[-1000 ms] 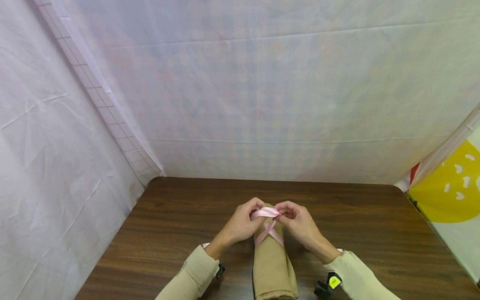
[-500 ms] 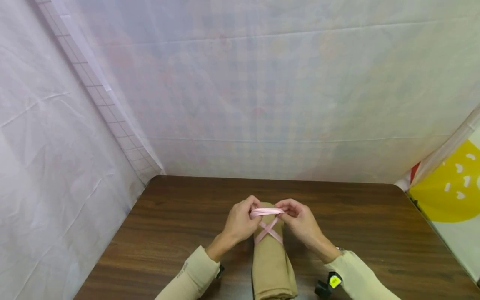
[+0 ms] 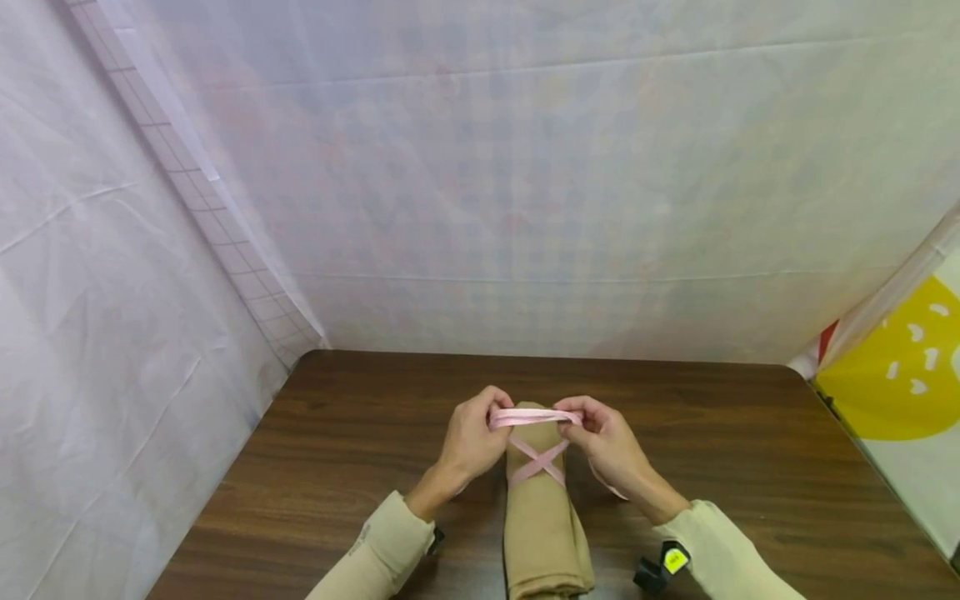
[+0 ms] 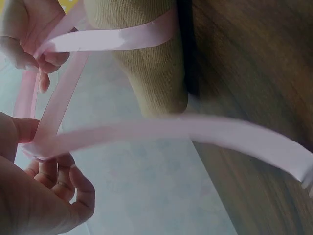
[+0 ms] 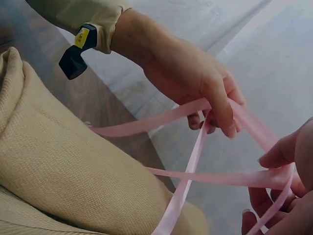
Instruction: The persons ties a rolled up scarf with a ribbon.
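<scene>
A long roll of tan cloth (image 3: 543,533) lies lengthwise on the dark wooden table. A pink satin ribbon (image 4: 132,39) passes round it and makes an X on top in the head view. Over the roll's far end, my left hand (image 3: 472,433) pinches the ribbon between thumb and fingers. My right hand (image 3: 609,442) pinches it on the opposite side, and doubled strands span level between the two. From the left hand (image 4: 39,191), a loose tail curves off to the right in the left wrist view. Most of the right hand (image 5: 293,181) is cut off in its own view.
The wooden table (image 3: 375,467) reaches back to a pale hanging sheet (image 3: 525,183), with another white sheet (image 3: 127,333) at the left. A yellow patterned panel (image 3: 900,375) stands at the right. Black wrist devices (image 3: 660,568) sit by the sleeves.
My hands have moved a little apart, left hand leftward and right hand rightward. The ribbon between them is now longer and straighter, and the X on the roll shows wider.
</scene>
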Action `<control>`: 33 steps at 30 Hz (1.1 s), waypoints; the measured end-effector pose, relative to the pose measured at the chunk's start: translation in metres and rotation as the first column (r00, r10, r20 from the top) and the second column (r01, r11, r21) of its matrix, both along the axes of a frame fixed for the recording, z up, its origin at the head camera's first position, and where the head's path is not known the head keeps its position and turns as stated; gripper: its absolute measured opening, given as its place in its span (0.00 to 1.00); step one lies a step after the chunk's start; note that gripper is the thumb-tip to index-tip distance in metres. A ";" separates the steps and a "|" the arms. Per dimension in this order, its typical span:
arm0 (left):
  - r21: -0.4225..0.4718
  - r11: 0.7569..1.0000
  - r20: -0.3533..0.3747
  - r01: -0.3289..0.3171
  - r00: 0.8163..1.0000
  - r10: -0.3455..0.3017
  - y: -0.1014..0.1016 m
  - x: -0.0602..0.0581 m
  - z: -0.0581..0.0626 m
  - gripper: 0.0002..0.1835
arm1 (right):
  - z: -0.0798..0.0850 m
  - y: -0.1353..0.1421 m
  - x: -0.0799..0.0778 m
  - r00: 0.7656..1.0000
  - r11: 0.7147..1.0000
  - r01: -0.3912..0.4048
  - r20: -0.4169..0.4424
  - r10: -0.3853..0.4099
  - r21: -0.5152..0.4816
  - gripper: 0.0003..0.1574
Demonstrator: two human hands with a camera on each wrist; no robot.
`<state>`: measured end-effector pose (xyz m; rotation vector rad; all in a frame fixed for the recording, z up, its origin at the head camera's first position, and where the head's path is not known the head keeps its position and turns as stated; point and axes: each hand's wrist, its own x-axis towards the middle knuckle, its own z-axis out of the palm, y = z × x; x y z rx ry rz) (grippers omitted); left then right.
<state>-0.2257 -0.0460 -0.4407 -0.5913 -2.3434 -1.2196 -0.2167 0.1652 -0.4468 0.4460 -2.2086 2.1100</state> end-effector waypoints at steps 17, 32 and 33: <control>0.070 0.997 0.003 -0.036 0.999 0.036 -0.020 0.001 0.002 0.16 | 0.003 0.019 -0.003 0.990 0.978 0.138 -0.039 -0.133 0.156 0.09; 0.117 0.988 0.142 -0.103 0.986 0.086 -0.046 0.005 0.007 0.17 | 0.006 0.041 -0.004 0.963 0.929 0.270 -0.044 -0.268 0.252 0.12; 0.147 0.985 0.175 -0.091 0.982 0.064 -0.048 0.005 0.008 0.17 | 0.007 0.042 -0.004 0.963 0.934 0.266 -0.031 -0.266 0.239 0.12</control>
